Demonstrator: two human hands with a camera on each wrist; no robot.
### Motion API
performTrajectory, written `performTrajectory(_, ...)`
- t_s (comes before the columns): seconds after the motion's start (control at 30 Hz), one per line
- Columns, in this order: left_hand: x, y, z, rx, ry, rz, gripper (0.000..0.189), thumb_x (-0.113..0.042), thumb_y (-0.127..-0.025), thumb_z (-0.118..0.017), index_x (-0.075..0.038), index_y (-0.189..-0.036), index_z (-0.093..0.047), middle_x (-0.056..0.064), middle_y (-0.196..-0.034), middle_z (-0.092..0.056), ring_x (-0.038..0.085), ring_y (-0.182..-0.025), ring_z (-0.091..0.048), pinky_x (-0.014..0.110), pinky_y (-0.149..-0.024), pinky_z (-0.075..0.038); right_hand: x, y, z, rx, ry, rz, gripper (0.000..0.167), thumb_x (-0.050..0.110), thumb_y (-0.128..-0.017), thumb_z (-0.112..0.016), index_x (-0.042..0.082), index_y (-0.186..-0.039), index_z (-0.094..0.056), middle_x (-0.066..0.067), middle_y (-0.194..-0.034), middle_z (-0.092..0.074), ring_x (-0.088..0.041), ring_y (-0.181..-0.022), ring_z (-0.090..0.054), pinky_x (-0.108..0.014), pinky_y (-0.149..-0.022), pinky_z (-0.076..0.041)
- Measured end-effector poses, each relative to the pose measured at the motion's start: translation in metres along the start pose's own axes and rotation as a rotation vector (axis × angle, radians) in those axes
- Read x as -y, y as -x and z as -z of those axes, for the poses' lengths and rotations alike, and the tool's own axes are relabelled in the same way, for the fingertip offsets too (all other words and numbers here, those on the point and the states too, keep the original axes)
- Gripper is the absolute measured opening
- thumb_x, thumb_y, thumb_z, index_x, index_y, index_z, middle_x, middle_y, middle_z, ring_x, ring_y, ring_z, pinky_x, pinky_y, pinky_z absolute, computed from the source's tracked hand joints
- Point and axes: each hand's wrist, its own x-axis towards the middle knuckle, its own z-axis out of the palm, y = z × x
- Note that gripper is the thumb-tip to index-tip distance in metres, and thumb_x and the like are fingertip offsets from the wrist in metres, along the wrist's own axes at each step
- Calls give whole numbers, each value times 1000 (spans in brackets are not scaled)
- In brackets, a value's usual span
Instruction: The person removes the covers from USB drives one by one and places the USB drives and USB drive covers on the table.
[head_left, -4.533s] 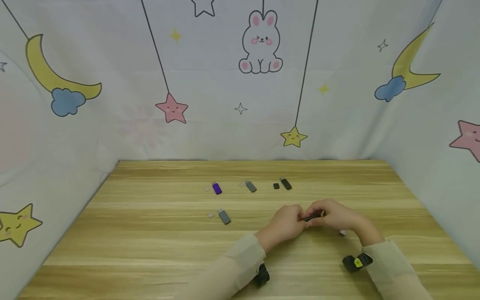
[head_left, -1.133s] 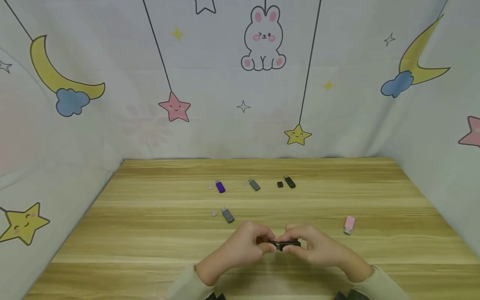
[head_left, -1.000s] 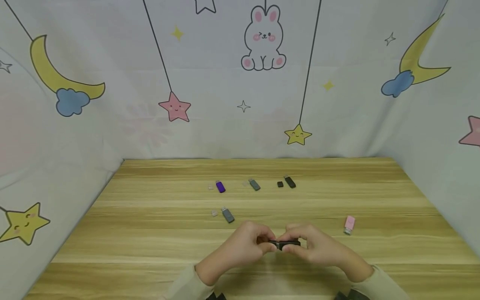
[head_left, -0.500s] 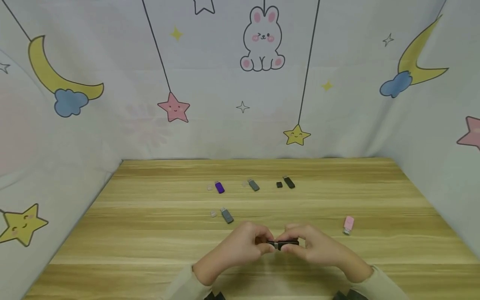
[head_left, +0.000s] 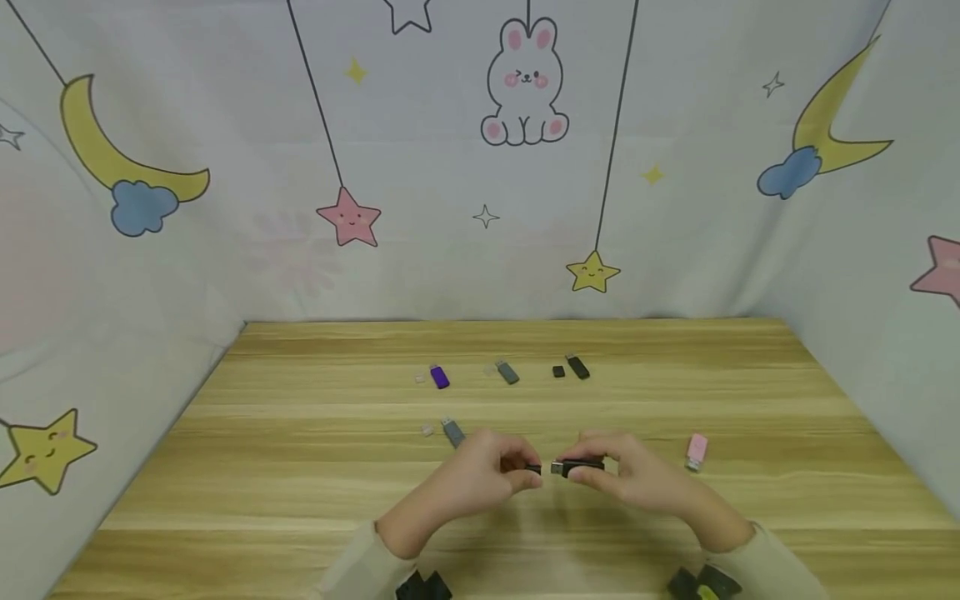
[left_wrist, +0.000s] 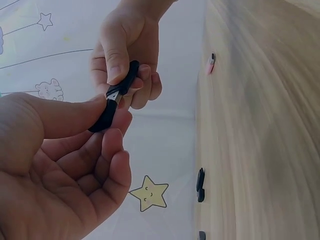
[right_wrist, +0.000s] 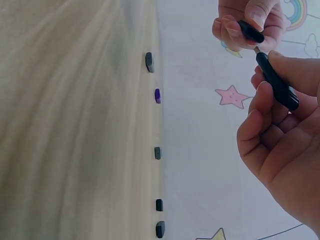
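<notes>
In the head view my right hand [head_left: 637, 477] pinches a black USB stick [head_left: 588, 468] between thumb and fingers, its metal plug bare and pointing left. Across a small gap, my left hand [head_left: 476, 473] pinches the stick's black cap [head_left: 533, 469], mostly hidden by the fingers. Both are held above the table. The left wrist view shows the metal plug [left_wrist: 114, 95] between the cap [left_wrist: 103, 119] and the stick body [left_wrist: 131, 75]. In the right wrist view the black stick [right_wrist: 278, 85] lies along my right fingers, with the cap [right_wrist: 250, 31] beyond it.
On the wooden table [head_left: 262, 467] lie a purple USB stick [head_left: 439, 377], a grey one [head_left: 507, 372], a black one [head_left: 577, 367] with its cap [head_left: 558, 372], and another grey one [head_left: 453, 432] near my left hand. A pink USB stick [head_left: 697, 452] lies to the right.
Both hands came from the right to the front middle, uncovering the pink USB stick. Since half a second ago the black cap has come off the stick, and the hands have moved slightly apart.
</notes>
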Motion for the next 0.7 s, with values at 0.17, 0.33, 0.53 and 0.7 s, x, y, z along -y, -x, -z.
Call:
performTrajectory(0.17, 2, -1, 8, -37, -46, -31, 8, -8, -88, -69, -2, -93, -71, -2, -77, -67, 6, -66, -58, 21, -59, -49, 3, -9, 4, -11, 18, -20, 17, 4, -91, -64, 5, -106, -72, 6, -77, -59, -2, -70, -48, -21, -60, -45)
performTrajectory(0.33, 5, -1, 18, -76, -88, -71, 6, -7, -89, -68, -1, -92, -70, 1, -78, -67, 7, -67, -58, 22, -59, -49, 5, -18, 9, -35, 27, -17, 14, 3, -88, -67, 5, -102, -73, 3, -78, -63, -2, -68, -51, -22, -59, -47)
performTrajectory(0.53, 5, -2, 32, -134, -112, -63, 5, -8, -88, -69, -4, -91, -71, 0, -79, -67, 9, -69, -59, 23, -61, -49, 7, -26, 16, -37, 31, -151, 13, 10, -89, -68, 5, -100, -74, 2, -83, -68, -2, -66, -51, -22, -56, -45)
performTrajectory(0.7, 2, -5, 41, -152, -123, -48, 6, -9, -87, -71, -5, -91, -72, 0, -81, -68, 10, -70, -60, 24, -63, -50, 8, -32, 21, -32, 12, -252, 16, 13, -90, -68, 3, -102, -73, -4, -92, -72, -3, -73, -60, -24, -62, -51)
